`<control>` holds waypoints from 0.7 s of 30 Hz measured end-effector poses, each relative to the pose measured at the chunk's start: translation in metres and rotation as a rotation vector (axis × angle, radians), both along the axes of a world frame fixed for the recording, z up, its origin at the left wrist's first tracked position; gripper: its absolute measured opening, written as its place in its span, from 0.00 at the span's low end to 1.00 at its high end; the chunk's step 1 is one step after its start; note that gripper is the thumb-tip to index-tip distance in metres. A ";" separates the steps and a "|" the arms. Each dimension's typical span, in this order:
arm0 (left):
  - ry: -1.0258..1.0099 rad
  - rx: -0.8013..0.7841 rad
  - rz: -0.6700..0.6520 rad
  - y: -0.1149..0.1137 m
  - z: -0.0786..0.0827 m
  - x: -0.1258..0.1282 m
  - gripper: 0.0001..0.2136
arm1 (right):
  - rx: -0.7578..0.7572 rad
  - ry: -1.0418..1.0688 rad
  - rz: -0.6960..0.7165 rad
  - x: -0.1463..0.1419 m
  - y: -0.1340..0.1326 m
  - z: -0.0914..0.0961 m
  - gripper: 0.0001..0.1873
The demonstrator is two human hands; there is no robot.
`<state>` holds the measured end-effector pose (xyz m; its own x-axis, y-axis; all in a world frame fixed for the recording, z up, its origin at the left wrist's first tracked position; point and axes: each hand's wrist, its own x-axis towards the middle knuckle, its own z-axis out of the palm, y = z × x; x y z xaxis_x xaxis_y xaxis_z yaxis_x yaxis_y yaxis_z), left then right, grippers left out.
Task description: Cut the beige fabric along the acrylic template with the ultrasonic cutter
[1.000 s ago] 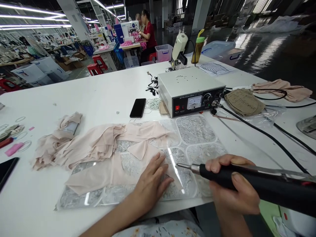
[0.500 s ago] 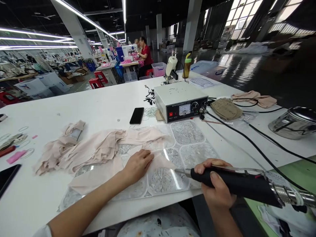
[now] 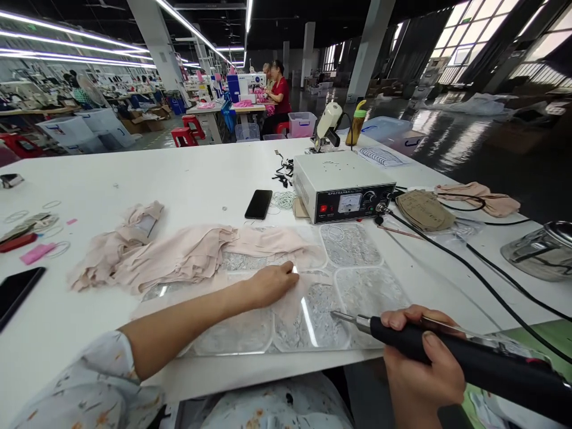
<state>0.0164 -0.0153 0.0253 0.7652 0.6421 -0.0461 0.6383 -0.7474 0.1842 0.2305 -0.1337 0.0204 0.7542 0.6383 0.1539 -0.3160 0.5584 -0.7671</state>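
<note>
My left hand (image 3: 272, 285) is closed, its fingertips pinching a thin pale pink fabric piece (image 3: 288, 307) that hangs under them over the clear patterned mat (image 3: 357, 286). In my right hand (image 3: 424, 357) is an ultrasonic cutter (image 3: 429, 342), with a black handle and a narrow metal tip. That tip points left, over the mat and apart from the fabric in my left hand. Behind my left hand lies a layered stack of the same pink fabric (image 3: 179, 256), spread across the mat and table.
A control box (image 3: 353, 202) with a dial stands behind the mat, its black cable (image 3: 447, 253) running right. Nearby are a phone (image 3: 258, 204), brown pattern pieces (image 3: 424, 210) and a metal canister (image 3: 540, 253). A person in red (image 3: 280, 95) sits at a sewing machine farther back.
My left hand has lifted and moved right and slightly up with the fabric piece. The cutter's tip has come away from the fabric, to the right. The view has shifted left.
</note>
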 end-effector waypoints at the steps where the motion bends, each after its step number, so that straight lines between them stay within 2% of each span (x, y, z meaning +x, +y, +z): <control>1: 0.007 -0.004 0.036 -0.004 -0.002 0.004 0.07 | -0.002 0.016 -0.003 0.000 0.001 0.000 0.09; 4: 0.022 -0.030 0.075 -0.016 0.000 0.008 0.07 | -0.017 0.027 0.003 -0.001 0.003 -0.001 0.08; 6: 0.017 -0.047 0.047 -0.021 0.007 0.002 0.08 | -0.029 0.019 0.006 -0.003 0.004 -0.001 0.08; 9: 0.004 -0.104 -0.118 -0.022 0.013 -0.017 0.17 | -0.050 0.022 0.006 -0.007 0.004 -0.003 0.10; 11: -0.001 -0.126 -0.225 -0.024 0.011 -0.026 0.18 | -0.057 0.031 0.007 -0.009 0.004 -0.004 0.11; 12: 0.009 -0.132 -0.216 -0.026 0.008 -0.028 0.16 | -0.058 0.038 0.008 -0.010 0.005 -0.004 0.11; 14: 0.042 -0.121 -0.111 -0.031 0.002 -0.026 0.09 | -0.055 0.050 0.014 -0.011 0.006 -0.005 0.10; 17: 0.054 -0.098 0.013 -0.038 -0.001 -0.011 0.10 | -0.044 0.053 0.018 -0.011 0.009 -0.004 0.10; 21: 0.026 -0.143 -0.014 -0.031 0.014 0.004 0.11 | -0.038 0.038 0.016 -0.008 0.009 -0.004 0.09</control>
